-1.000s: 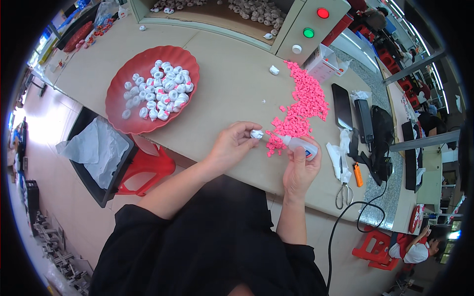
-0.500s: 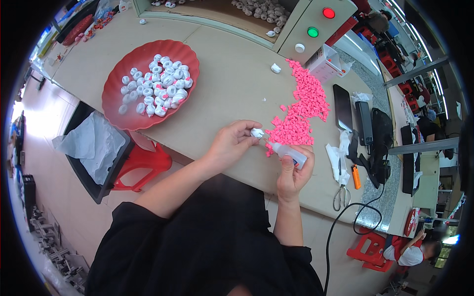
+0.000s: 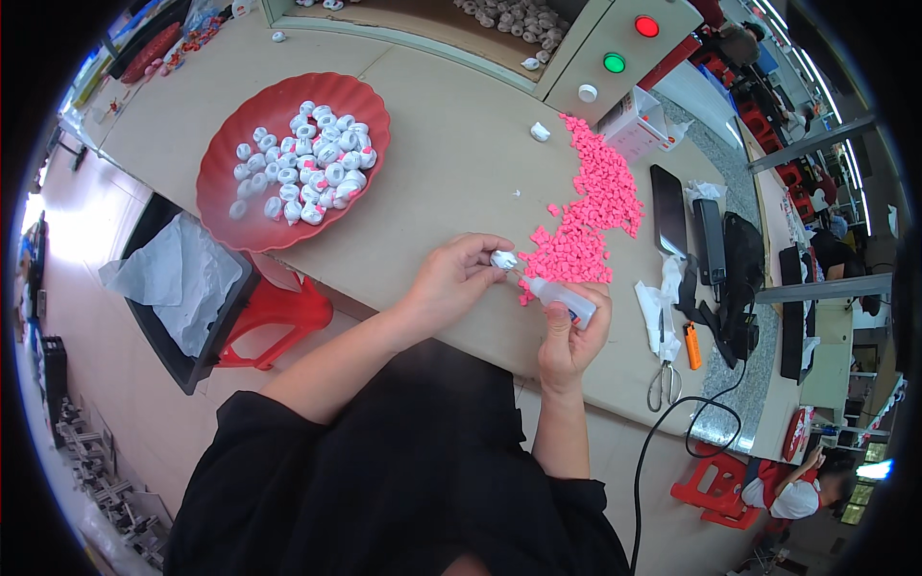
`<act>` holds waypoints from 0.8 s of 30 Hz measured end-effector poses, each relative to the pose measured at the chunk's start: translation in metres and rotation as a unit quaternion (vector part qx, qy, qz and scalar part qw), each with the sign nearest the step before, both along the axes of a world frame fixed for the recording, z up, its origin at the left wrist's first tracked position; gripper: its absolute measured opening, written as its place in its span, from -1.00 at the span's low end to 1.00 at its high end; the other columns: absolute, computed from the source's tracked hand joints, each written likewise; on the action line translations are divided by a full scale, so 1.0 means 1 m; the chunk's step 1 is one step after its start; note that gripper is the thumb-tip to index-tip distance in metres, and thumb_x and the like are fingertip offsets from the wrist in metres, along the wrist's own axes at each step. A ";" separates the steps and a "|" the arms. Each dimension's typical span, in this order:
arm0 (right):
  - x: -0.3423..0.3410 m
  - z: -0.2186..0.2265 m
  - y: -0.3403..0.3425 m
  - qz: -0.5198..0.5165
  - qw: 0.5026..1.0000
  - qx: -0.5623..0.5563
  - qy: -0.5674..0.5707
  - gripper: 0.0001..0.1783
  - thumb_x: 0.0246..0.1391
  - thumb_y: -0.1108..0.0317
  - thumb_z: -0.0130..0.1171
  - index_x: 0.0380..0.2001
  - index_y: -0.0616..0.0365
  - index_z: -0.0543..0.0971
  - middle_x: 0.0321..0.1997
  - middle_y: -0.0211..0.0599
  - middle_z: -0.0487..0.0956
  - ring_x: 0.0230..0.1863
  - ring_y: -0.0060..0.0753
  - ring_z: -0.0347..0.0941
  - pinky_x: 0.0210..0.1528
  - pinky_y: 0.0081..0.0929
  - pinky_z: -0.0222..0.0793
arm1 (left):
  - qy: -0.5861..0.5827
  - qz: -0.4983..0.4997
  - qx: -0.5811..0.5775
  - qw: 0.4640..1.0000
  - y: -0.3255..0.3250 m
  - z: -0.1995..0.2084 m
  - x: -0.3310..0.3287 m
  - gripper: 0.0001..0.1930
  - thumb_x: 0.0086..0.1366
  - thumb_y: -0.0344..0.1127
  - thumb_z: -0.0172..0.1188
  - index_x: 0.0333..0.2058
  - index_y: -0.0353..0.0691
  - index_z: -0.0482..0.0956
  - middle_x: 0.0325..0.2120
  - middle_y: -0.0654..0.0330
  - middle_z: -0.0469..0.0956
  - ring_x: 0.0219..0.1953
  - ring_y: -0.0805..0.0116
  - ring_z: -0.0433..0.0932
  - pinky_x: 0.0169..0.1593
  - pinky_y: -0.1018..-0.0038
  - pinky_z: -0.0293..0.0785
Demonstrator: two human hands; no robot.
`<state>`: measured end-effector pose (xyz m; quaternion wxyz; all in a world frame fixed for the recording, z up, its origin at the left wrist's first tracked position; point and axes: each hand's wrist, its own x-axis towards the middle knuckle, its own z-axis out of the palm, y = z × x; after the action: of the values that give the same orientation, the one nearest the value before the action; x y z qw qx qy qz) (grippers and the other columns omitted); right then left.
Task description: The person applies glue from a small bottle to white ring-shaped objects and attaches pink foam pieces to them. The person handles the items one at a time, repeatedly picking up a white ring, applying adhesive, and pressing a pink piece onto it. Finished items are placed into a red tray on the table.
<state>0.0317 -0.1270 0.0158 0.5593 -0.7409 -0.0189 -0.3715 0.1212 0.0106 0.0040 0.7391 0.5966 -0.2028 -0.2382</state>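
Between the thumb and fingers of my left hand (image 3: 456, 276) is a small white rounded piece (image 3: 503, 259). My right hand (image 3: 573, 338) is wrapped round a translucent squeeze bottle (image 3: 565, 300), tilted so its thin nozzle points at the white piece; whether the tip touches it is too small to tell. Just beyond both hands spreads a long heap of tiny pink pieces (image 3: 576, 252). At the left of the table a red scalloped bowl (image 3: 226, 206) holds many similar white pieces (image 3: 327, 154), some with pink spots.
A cabinet with red and green lights (image 3: 615, 62) stands at the back. On the right lie a black phone (image 3: 668, 209), scissors (image 3: 664, 386), an orange cutter (image 3: 692, 346) and a black cable (image 3: 645, 451). A black tray with paper (image 3: 182, 278) rests on a red stool (image 3: 283, 326).
Both hands keep nearly the same pose, with the nozzle still at the white piece. The view has shifted very slightly.
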 end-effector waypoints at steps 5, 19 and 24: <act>0.001 -0.001 0.000 0.001 1.000 0.003 -0.006 -0.75 0.02 0.40 0.12 -0.27 0.27 0.34 -0.35 -0.24 0.36 -0.38 -0.49 0.25 -0.38 -0.64 0.20 | 0.006 0.000 -0.008 1.000 0.000 -0.001 0.000 -0.72 0.19 -0.60 0.01 -0.09 -0.42 0.34 -0.29 0.15 0.43 -0.18 0.39 0.49 -0.08 0.56 0.41; 0.001 -0.001 -0.001 -0.016 1.000 -0.014 0.010 -0.74 0.02 0.40 0.13 -0.26 0.28 0.34 -0.34 -0.22 0.36 -0.37 -0.47 0.26 -0.36 -0.62 0.21 | 0.007 0.010 -0.009 1.000 -0.001 -0.001 -0.001 -0.71 0.17 -0.61 0.02 -0.10 -0.40 0.35 -0.27 0.16 0.43 -0.17 0.42 0.48 -0.07 0.57 0.42; 0.003 -0.001 0.000 -0.013 1.000 -0.018 -0.005 -0.73 0.01 0.41 0.13 -0.25 0.28 0.33 -0.34 -0.21 0.37 -0.37 -0.44 0.27 -0.34 -0.59 0.23 | 0.017 0.003 0.002 1.000 0.000 0.002 -0.001 -0.71 0.17 -0.60 0.03 -0.10 -0.40 0.35 -0.29 0.16 0.44 -0.20 0.44 0.48 -0.09 0.58 0.43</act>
<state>0.0343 -0.1272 0.0146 0.5413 -0.7489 -0.0190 -0.3818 0.1206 0.0108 0.0056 0.7416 0.5950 -0.1881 -0.2462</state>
